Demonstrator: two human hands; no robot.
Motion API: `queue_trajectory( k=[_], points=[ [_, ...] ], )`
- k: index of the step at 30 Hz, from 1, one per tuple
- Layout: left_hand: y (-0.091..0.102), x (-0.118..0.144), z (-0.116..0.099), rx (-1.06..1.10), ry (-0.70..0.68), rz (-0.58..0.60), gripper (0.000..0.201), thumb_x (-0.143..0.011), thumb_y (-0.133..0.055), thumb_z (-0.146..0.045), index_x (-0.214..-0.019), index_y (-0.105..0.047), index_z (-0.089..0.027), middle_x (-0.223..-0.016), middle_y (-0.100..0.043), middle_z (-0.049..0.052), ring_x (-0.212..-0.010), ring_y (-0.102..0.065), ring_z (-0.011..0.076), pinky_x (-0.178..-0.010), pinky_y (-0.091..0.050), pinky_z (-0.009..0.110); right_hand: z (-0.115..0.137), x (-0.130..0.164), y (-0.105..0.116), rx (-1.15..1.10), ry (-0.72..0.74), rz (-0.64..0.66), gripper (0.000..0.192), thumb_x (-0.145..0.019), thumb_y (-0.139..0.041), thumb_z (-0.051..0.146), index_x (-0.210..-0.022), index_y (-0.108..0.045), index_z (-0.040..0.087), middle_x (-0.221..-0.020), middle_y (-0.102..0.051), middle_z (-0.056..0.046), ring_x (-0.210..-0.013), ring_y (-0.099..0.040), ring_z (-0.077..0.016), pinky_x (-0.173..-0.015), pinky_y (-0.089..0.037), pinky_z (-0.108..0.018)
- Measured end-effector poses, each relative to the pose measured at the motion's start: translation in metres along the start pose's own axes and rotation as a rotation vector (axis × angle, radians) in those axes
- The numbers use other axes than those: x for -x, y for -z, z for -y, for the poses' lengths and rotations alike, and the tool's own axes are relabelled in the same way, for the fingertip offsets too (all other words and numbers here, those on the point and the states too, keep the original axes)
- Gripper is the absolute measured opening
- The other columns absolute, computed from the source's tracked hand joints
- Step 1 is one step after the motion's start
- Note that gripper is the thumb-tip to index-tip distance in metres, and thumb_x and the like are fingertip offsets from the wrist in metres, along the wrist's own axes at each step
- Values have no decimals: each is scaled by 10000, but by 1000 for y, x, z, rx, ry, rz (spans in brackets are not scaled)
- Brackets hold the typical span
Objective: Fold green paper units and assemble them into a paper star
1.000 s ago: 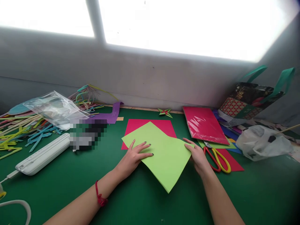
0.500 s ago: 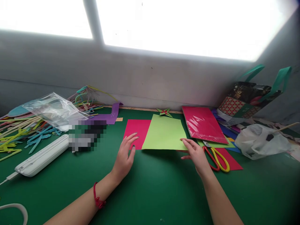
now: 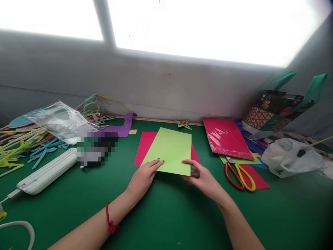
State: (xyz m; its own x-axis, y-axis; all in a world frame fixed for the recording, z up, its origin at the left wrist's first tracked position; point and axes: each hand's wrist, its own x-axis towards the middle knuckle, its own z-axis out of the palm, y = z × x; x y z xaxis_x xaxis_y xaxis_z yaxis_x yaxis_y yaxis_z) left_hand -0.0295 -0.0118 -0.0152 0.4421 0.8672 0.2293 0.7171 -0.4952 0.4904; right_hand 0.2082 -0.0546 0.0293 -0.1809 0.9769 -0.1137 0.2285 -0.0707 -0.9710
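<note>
A light green sheet of paper [image 3: 171, 149] lies slanted over a red sheet of paper [image 3: 148, 142], which shows at its left and right sides. My right hand [image 3: 201, 177] pinches the green sheet at its near right corner, thumb and fingers on either side of the edge. My left hand [image 3: 143, 175] rests on the near left part of the green sheet with its fingers stretched out on top. Behind the sheets sits a small green and red folded paper star [image 3: 183, 124].
Scissors [image 3: 240, 175] with red and yellow handles lie at the right, by a wrapped red paper pack [image 3: 229, 139]. Farther right are a plastic bag [image 3: 288, 158] and a patterned bag [image 3: 270, 111]. At the left are a white device [image 3: 48, 170], a clear sleeve [image 3: 62, 119] and colourful strips [image 3: 44, 149].
The green sheet has shifted left and turned over the red one, carried by my right hand. My left hand has moved right and come down onto the green sheet.
</note>
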Motion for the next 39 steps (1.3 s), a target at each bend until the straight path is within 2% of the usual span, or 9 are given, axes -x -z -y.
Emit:
queue_trajectory(
  k=[6,12,18,21,24,28,30,36,39],
  points=[
    [2,0,-3,283,186,-131,372,-898,-296,-310,-1223,-475,-289,-1088,-620,0,-969,-582,205,-798,-482,339,0,-3,12,21,102,-276,506,-779,-527,376,-1252,-379,276,-1114,-590,-85,-707,-644,-182,-545,-528,-298],
    [-1,-1,-7,388,159,-100,353,-889,-320,-328,-1148,-539,-231,-925,-647,11,-811,-586,184,-710,-471,285,-4,-5,17,276,234,-538,387,-798,-513,391,-1162,-494,263,-1047,-595,-63,-791,-588,-172,-580,-522,-269],
    [3,2,-17,294,164,-45,371,-886,-314,-386,-787,-617,-197,-659,-607,-6,-602,-542,160,-575,-425,252,-10,-7,17,528,299,-437,416,-812,-513,334,-1224,-457,323,-969,-550,-38,-798,-559,-163,-656,-511,-285],
    [5,2,-17,328,146,-22,376,-882,-329,-398,-756,-626,-204,-806,-658,11,-779,-593,186,-719,-442,273,-12,-8,18,690,374,-439,403,-770,-576,321,-1168,-514,341,-1080,-507,-41,-968,-517,-208,-836,-458,-357],
    [5,0,-14,404,131,0,350,-883,-337,-379,-815,-639,-217,-935,-667,8,-992,-566,193,-849,-419,277,-16,-10,21,721,386,-409,521,-750,-596,265,-1238,-430,340,-1210,-466,-34,-1117,-433,-226,-929,-392,-393],
    [6,0,-13,396,95,29,340,-890,-331,-361,-845,-640,-227,-965,-664,-1,-1020,-557,173,-867,-423,274,-28,-15,24,720,396,-286,237,-733,-556,156,-931,-611,274,-1232,-479,-30,-1151,-419,-231,-916,-389,-403],
    [8,1,-15,341,68,46,325,-891,-331,-371,-904,-629,-242,-1002,-652,-2,-1011,-557,170,-859,-430,283,-32,-16,25,691,403,-234,166,-735,-516,121,-802,-609,242,-1150,-549,-35,-1087,-485,-217,-895,-398,-397],
    [12,4,-17,179,-169,83,295,-799,-515,-422,-1033,-576,-254,-1140,-589,19,-1036,-530,193,-889,-406,312,-25,-15,21,552,342,-230,106,-781,-530,267,-857,-598,239,-914,-646,-16,-886,-582,-187,-831,-429,-341],
    [10,4,-14,169,-117,32,233,-870,-401,-347,-904,-598,-226,-928,-643,25,-835,-582,164,-746,-439,271,-19,-12,20,516,267,-269,166,-785,-530,363,-874,-595,239,-912,-641,-15,-853,-579,-192,-758,-444,-307]
  ],
)
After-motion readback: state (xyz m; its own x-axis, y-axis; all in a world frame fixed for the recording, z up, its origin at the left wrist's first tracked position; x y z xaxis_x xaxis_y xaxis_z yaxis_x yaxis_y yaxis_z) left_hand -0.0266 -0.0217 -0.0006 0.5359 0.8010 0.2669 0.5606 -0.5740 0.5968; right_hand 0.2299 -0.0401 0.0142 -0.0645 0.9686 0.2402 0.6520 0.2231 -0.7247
